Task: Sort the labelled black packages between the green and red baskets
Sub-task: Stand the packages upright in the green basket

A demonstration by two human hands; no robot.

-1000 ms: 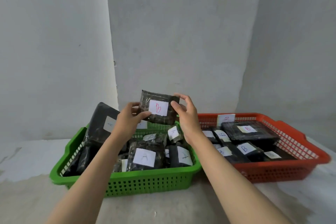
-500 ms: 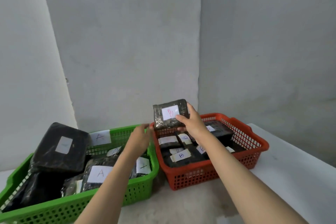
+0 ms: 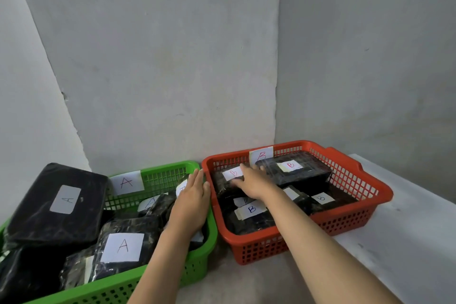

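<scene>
Right hand [image 3: 249, 184] lies flat on the B package [image 3: 223, 184] inside the red basket [image 3: 370, 201], fingers spread over its top, back-left corner. Other B packages crowd in beside it. Left hand [image 3: 191, 201], fingers pressed together, holding nothing, hovers over the green basket [image 3: 197, 258], which touches the red basket's left side.

One head-worn view looks forward and down, close over a green basket [image 3: 197, 266] and red basket [image 3: 345, 219] against a wall corner.

Packages crowd both baskets [image 3: 355, 181]; table [image 3: 407, 237] at right lies open.
</scene>
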